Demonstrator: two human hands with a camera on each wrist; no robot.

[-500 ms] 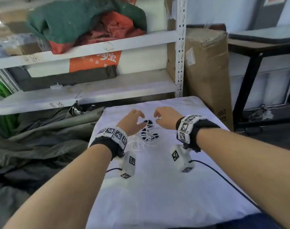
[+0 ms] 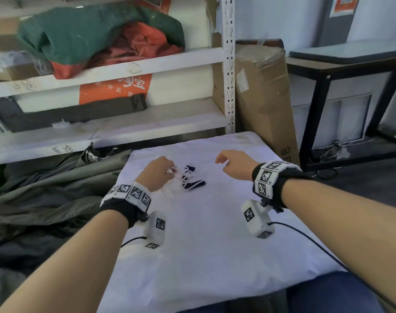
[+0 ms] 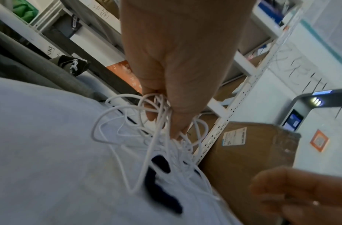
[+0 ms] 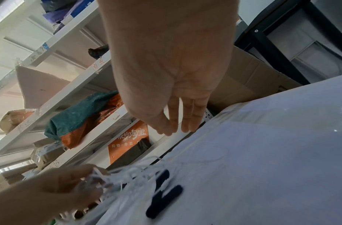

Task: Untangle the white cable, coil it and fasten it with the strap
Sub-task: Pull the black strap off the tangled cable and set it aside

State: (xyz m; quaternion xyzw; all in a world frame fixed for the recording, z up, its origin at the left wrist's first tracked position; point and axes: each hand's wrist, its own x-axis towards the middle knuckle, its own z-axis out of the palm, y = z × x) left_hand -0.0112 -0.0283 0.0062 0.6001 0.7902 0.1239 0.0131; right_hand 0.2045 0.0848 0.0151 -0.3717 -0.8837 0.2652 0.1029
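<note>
A tangled white cable (image 2: 172, 192) lies on the white cloth (image 2: 203, 256), wound around a dark navy strap (image 2: 193, 185). My left hand (image 2: 163, 172) grips a bunch of its loops (image 3: 176, 149) and lifts them a little off the cloth. The strap (image 3: 158, 190) lies just below and right of that hand. My right hand (image 2: 224, 161) is off to the right of the strap (image 4: 164, 199), thumb against forefinger (image 4: 169, 131). It seems to pinch one thin strand, with a small shiny bit between the fingers (image 3: 314, 203). That strand hardly shows against the cloth.
White metal shelving (image 2: 124, 132) stands right behind the cloth. A tall cardboard box (image 2: 260, 98) leans at the back right, with a black table (image 2: 328, 75) beyond it. Grey fabric (image 2: 45, 199) is heaped on the left. Black wrist-camera leads (image 2: 310, 240) trail over the cloth.
Both hands have drawn apart, the left to the left with the loops, the right to the right. The strap, earlier between and partly under them, now lies in plain sight.
</note>
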